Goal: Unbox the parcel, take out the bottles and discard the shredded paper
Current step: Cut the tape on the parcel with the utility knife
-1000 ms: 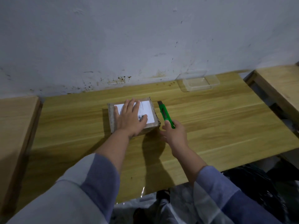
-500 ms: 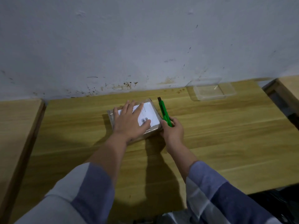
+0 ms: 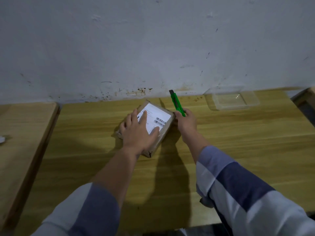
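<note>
on wood table (image 3: 238, 142), l hand (image 3: 138, 132) flat on parcel (image 3: 163, 133), r hand (image 3: 186, 120) grip holding green cutter (image 3: 177, 103) beside it

Light wooden table (image 3: 238, 150) against a wall, taped parcel (image 3: 162, 133) mid-table, clear plastic tray (image 3: 231, 101) far right

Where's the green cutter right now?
The green cutter is in the right hand, raised just right of the parcel, tip toward the wall.

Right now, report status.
Left hand flat on parcel. Right hand grips green cutter beside it. Parcel sealed. Nothing in the way.
</note>
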A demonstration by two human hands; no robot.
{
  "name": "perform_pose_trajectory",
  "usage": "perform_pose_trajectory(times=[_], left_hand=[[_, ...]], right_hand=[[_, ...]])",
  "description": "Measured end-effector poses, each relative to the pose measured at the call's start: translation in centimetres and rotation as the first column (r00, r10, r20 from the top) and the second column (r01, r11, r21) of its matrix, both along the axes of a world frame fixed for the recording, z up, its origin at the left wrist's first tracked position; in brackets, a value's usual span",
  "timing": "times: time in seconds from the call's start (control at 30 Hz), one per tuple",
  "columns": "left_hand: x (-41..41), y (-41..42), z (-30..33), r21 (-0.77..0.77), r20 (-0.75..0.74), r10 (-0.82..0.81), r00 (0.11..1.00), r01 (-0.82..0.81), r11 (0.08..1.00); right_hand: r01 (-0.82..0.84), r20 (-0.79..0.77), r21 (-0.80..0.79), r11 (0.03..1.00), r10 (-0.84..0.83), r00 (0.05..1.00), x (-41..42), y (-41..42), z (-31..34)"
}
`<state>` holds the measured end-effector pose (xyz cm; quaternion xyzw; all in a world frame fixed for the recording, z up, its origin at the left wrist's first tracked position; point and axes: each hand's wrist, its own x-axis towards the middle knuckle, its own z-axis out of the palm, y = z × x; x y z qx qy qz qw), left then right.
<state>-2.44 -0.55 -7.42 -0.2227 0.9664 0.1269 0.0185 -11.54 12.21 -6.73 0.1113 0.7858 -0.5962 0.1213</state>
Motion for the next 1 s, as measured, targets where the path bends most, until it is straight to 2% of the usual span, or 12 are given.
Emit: perform_pose_trajectory(times=[0.17,0.4,0.47,0.53,0.6,0.7,1.0], left_hand=[[1.6,1.1,0.6,0.048,0.046,0.042,0.998,-0.044,0.998],[4.5,3.0,0.6,0.097,0.068,0.059,0.996,-0.066,0.993],[4.7,2.9,0.6,0.083,0.109,-0.004,0.994,-0.005,0.997],[4.9,2.4,0.7,0.048,0.131,-0.14,0.981,0.135,0.99],[5.1,1.6,0.8,0.03,0.137,-0.29,0.947,0.288,0.957],[5.3,0.3,0.8,0.005,0.141,-0.42,0.896,0.424,0.906],[5.8,-0.3,-0.3,-0.082,0.083,-0.503,0.861,0.508,0.857]], right_hand=[[0.073,0.051,-0.07,0.995,-0.07,0.996,4.5,1.7,-1.0],[0.035,0.213,-0.12,0.992,-0.009,0.977,8.7,5.1,0.4],[0.008,0.264,-0.166,0.986,0.036,0.964,9.2,5.5,1.0],[-0.026,0.29,-0.196,0.98,0.083,0.954,9.6,5.8,1.6],[-0.069,0.276,-0.213,0.975,0.128,0.953,9.9,5.7,1.8],[-0.111,0.236,-0.194,0.975,0.156,0.959,10.1,5.4,1.6],[-0.042,0.256,-0.241,0.97,0.105,0.961,9.4,5.0,1.4]])
